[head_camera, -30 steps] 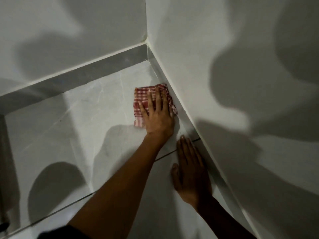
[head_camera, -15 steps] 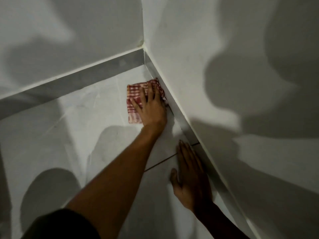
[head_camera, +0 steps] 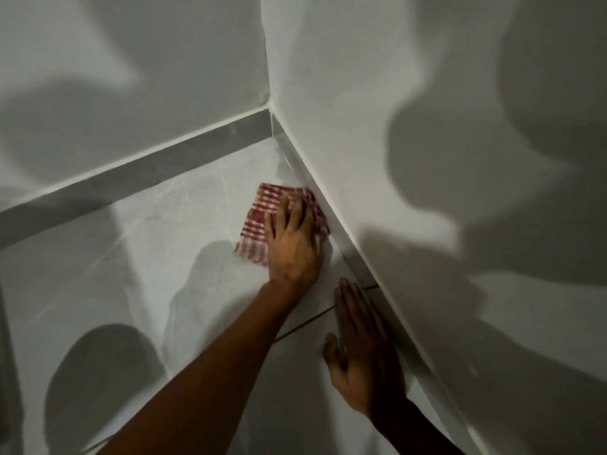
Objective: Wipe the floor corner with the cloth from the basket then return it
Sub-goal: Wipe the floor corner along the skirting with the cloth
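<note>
Pale tiled floor (head_camera: 138, 290) bears a red-checked cloth (head_camera: 262, 221), seemingly folded, against the right skirting (head_camera: 348, 244)

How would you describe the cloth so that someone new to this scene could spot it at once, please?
Find where the two white walls meet the pale tiled floor. Just short of that corner, against the right-hand skirting, the left hand presses the cloth flat. It is the only coloured, patterned thing there: red and white checks.

The cloth (head_camera: 262, 221) is woven fabric, red-and-white checked, soft and rumpled. Around it the floor tiles (head_camera: 170, 244) look like polished pale marbled stone (glossy enough to throw reflections). Beyond the cloth, the grey skirting (head_camera: 164, 165) looks smooth; the walls (head_camera: 361, 93) above are matt painted plaster.
</note>
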`<action>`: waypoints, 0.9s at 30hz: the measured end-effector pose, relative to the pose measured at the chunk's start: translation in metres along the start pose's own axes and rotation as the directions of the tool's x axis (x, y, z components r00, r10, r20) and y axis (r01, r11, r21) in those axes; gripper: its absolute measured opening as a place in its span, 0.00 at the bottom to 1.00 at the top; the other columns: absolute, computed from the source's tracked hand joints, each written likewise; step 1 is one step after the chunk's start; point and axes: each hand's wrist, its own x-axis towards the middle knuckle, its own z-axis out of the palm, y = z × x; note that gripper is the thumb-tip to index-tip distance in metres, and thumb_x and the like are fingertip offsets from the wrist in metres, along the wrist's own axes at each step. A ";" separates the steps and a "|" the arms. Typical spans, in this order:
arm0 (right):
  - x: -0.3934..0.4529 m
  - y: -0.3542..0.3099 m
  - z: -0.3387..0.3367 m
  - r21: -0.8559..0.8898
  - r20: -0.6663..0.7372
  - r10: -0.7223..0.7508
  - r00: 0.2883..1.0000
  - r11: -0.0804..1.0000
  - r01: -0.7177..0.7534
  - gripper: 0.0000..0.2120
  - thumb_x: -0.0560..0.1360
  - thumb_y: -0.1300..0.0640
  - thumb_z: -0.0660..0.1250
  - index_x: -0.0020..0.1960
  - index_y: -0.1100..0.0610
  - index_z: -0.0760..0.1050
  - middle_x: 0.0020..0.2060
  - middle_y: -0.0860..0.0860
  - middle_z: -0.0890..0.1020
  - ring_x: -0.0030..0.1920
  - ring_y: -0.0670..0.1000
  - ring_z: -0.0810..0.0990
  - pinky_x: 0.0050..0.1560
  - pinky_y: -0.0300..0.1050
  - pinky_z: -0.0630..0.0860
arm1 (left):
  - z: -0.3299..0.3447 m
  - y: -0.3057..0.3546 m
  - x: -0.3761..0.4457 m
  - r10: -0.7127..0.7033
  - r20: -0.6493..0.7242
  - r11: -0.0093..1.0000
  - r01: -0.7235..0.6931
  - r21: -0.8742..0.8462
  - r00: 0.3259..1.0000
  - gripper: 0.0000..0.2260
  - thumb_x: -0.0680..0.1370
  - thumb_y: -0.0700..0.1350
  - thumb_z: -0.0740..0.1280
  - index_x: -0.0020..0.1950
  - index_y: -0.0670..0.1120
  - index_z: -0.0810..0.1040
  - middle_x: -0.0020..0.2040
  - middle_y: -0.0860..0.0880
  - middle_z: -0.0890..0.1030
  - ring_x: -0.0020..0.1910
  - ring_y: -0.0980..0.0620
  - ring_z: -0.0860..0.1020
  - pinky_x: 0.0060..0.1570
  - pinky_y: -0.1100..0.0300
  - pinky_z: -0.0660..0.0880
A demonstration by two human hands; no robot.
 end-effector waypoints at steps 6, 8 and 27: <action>-0.001 0.001 0.004 -0.022 0.011 0.001 1.000 1.000 -0.001 0.36 0.83 0.50 0.65 0.88 0.58 0.61 0.89 0.51 0.62 0.90 0.51 0.57 0.89 0.47 0.56 | 0.002 0.006 0.010 -0.090 -0.088 0.995 0.085 -0.052 0.992 0.25 0.82 0.48 0.62 0.79 0.43 0.70 0.81 0.43 0.67 0.82 0.36 0.59 0.81 0.37 0.54; -0.001 0.000 0.005 -0.024 0.002 -0.011 1.000 1.000 0.011 0.35 0.83 0.51 0.65 0.87 0.59 0.63 0.88 0.52 0.64 0.89 0.52 0.60 0.88 0.50 0.61 | 0.008 0.009 -0.019 -0.007 -0.100 0.999 0.002 -0.047 0.995 0.22 0.83 0.46 0.62 0.76 0.42 0.74 0.80 0.43 0.71 0.80 0.36 0.63 0.80 0.40 0.56; -0.001 0.002 0.002 0.002 -0.035 -0.029 0.999 1.000 0.029 0.34 0.84 0.54 0.67 0.87 0.61 0.63 0.87 0.55 0.66 0.88 0.54 0.64 0.85 0.55 0.68 | -0.003 -0.011 0.001 0.090 -0.146 0.995 -0.095 -0.030 0.985 0.22 0.74 0.32 0.69 0.68 0.40 0.81 0.73 0.38 0.78 0.74 0.33 0.71 0.75 0.38 0.67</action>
